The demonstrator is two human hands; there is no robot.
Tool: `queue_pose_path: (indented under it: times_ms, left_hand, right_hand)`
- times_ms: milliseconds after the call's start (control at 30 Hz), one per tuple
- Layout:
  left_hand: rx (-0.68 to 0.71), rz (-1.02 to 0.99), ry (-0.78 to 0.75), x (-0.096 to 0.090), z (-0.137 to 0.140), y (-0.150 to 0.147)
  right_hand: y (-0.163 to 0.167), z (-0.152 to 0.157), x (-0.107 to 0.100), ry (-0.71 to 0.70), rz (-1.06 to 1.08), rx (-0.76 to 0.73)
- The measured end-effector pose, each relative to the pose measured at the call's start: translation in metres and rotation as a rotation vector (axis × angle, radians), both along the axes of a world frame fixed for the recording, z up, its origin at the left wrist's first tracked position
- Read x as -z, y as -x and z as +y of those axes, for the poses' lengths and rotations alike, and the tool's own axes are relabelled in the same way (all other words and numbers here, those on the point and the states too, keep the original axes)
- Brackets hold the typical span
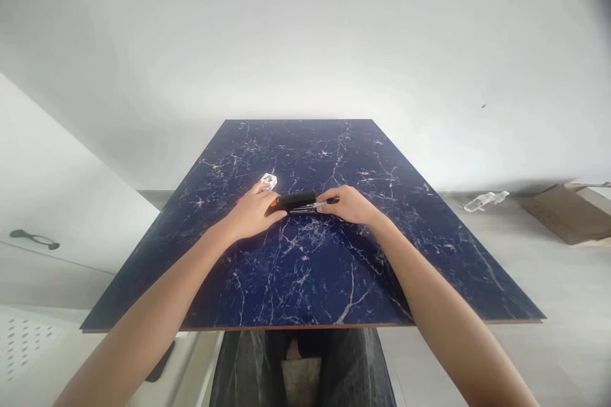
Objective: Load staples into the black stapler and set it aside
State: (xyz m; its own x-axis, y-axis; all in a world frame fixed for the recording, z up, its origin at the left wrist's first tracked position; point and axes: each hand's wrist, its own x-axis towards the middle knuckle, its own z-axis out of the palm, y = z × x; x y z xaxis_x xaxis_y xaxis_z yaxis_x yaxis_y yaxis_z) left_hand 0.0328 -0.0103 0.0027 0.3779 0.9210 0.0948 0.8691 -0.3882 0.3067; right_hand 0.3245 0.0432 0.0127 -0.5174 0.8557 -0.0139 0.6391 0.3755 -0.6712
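Note:
A black stapler (296, 198) with a bit of orange at its left end lies over the middle of the table, its top raised from the metal tray. My left hand (258, 211) is closed around the stapler's left end. At the other end, my right hand (347, 203) pinches the silvery metal part between thumb and fingers. Whether staples are inside is too small to tell. Just beyond my left fingers sits a small white box (268, 181) with dark print, and a touch of red shows beside that hand.
The dark blue marbled table (305, 280) stands against a white wall. On the floor to the right are a clear plastic bottle (485, 201) and a cardboard box (570, 213). A white cabinet with a dark handle (34, 239) is at the left.

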Motion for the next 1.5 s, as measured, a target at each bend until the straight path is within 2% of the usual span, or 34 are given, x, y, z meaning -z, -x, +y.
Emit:
queue_pose_path:
  times_ms: [1000,1133,1200,1333,1433,1500]
  left_hand:
    - [0.021,0.012,-0.022,-0.002,-0.001,-0.002]
    - [0.025,0.003,0.003,-0.004,-0.002,0.0]
    - [0.027,0.003,0.015,-0.006,-0.002,0.003]
    - [-0.038,-0.024,0.043,-0.013,-0.002,0.012]
    - [-0.08,-0.066,0.091,-0.016,-0.002,0.015]
    - [-0.084,-0.092,0.103,-0.015,-0.002,0.016]
  right_hand:
    - [0.002,0.0,0.005,-0.049,0.005,-0.018]
    - [-0.003,-0.002,-0.001,-0.122,-0.067,-0.039]
    - [-0.009,-0.001,-0.006,-0.154,-0.158,-0.003]
    - [-0.02,-0.002,-0.016,-0.121,-0.33,0.079]
    - [-0.018,-0.009,-0.019,-0.104,-0.298,0.028]
    - [-0.011,-0.016,-0.019,-0.145,-0.277,-0.004]
